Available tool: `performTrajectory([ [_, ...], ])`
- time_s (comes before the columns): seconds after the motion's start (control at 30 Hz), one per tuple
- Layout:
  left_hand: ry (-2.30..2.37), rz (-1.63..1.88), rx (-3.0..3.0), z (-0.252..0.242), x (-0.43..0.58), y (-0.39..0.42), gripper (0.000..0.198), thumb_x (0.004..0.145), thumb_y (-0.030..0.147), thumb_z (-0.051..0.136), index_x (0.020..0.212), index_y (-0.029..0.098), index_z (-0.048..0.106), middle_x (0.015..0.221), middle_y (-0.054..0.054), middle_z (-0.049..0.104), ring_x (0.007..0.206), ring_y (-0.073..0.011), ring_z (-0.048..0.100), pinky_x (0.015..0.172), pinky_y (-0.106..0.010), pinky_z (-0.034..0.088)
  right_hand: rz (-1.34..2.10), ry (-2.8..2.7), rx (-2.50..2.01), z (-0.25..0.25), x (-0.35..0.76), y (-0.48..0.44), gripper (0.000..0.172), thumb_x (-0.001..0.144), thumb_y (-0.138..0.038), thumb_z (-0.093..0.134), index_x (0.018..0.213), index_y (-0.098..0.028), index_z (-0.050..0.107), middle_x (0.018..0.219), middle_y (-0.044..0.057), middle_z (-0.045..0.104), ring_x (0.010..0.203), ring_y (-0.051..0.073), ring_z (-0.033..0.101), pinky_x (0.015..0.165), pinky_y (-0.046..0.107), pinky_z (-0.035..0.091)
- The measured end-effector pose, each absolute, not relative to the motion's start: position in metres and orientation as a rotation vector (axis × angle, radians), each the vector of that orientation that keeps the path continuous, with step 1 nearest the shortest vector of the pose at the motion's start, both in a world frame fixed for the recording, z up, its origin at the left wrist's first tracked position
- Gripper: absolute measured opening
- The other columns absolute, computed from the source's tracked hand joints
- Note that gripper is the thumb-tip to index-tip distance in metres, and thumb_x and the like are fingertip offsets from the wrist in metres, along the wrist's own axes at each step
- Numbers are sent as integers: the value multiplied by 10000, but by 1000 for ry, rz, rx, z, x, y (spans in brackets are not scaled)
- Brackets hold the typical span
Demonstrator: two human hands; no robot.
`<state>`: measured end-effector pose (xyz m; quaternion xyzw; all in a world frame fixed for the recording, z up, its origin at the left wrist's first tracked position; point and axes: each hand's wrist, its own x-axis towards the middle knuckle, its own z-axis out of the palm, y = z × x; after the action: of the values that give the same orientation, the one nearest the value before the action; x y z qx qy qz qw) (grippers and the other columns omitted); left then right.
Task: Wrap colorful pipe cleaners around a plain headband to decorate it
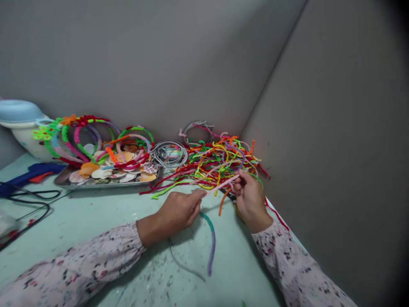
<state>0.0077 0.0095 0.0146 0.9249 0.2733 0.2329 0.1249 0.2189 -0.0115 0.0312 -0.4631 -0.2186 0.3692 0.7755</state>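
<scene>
A pale pink pipe cleaner [221, 186] is stretched between my two hands above the table. The fingertips of my left hand [179, 211] are closed on its near end. My right hand [251, 198] pinches the other end, beside the pile of pipe cleaners. Below my left hand hangs a curved strip wrapped in teal and purple [213, 243]; its upper end disappears behind the fingers. A thin grey curved wire [187, 267] shows lower left of it. Whether the two join behind my hand I cannot tell.
Many-coloured pipe cleaners [220, 160] lie heaped at the back right. Coiled grey wire [169, 154] sits beside a metal tray [105, 185] of shells and fuzzy headbands [86, 136]. At left are a blue glue gun [28, 177], its black cord [47, 209] and a blue-lidded container [24, 113].
</scene>
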Motion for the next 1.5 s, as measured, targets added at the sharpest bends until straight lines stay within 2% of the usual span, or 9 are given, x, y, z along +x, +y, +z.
performTrajectory([
  [0.23, 634, 582, 2037, 24, 6, 6, 342, 927, 394, 383, 1054, 168, 607, 630, 15, 536, 571, -113, 476, 542, -217, 338, 876, -617, -900, 49, 219, -15, 170, 709, -306, 710, 700, -177, 599, 615, -53, 544, 476, 52, 458, 416, 149, 388],
  [0.3, 636, 631, 1837, 23, 6, 11, 372, 915, 441, 402, 1048, 159, 606, 622, 22, 519, 535, -99, 451, 516, -208, 337, 1020, -637, -889, 55, 216, -19, 177, 700, -301, 709, 683, -179, 582, 621, -47, 544, 510, 67, 475, 446, 165, 407],
  [0.43, 677, 741, 1502, 19, 8, 21, 334, 860, 445, 521, 989, 145, 594, 612, 37, 472, 489, -71, 385, 459, -186, 292, 1402, -823, -967, 50, 201, -29, 194, 718, -293, 678, 619, -154, 586, 565, -36, 493, 458, 58, 389, 388, 166, 295],
  [0.6, 635, 797, 1341, 17, 10, 24, 276, 800, 390, 622, 925, 145, 608, 607, 41, 467, 504, -63, 380, 471, -181, 294, 1595, -1007, -1064, 23, 179, -34, 235, 787, -325, 597, 627, -153, 591, 527, -36, 466, 442, 67, 358, 411, 190, 254],
  [0.83, 682, 787, 1461, 9, 11, 27, 294, 783, 405, 635, 915, 142, 622, 684, 19, 544, 519, -67, 418, 481, -194, 324, 1618, -1055, -1099, 6, 172, -33, 195, 772, -290, 586, 625, -162, 574, 521, -42, 479, 431, 65, 345, 418, 189, 239],
  [1.07, 669, 719, 1498, 8, 12, 27, 275, 819, 399, 582, 772, 128, 580, 607, 28, 511, 484, -64, 391, 464, -194, 294, 1573, -1145, -1173, 9, 170, -34, 227, 783, -304, 562, 605, -163, 561, 497, -38, 481, 421, 71, 352, 409, 194, 233],
  [1.2, 693, 717, 1310, 11, 14, 23, 256, 810, 366, 602, 732, 125, 563, 556, 38, 461, 453, -53, 358, 446, -188, 254, 1491, -1204, -1249, 13, 169, -33, 240, 774, -319, 574, 592, -164, 566, 490, -40, 482, 410, 70, 344, 408, 201, 229],
  [1.37, 547, 723, 978, 16, 15, 18, 163, 774, 256, 648, 737, 117, 570, 604, 40, 440, 467, -40, 344, 442, -171, 260, 1402, -1300, -1211, 18, 169, -35, 225, 790, -320, 569, 621, -173, 586, 522, -37, 499, 450, 84, 379, 439, 207, 268],
  [1.5, 476, 662, 939, 16, 13, 22, 170, 790, 273, 648, 777, 110, 601, 651, 12, 495, 510, -52, 408, 470, -163, 321, 1428, -1255, -1185, 17, 169, -35, 237, 786, -331, 569, 612, -172, 586, 517, -36, 497, 449, 85, 378, 439, 207, 266],
])
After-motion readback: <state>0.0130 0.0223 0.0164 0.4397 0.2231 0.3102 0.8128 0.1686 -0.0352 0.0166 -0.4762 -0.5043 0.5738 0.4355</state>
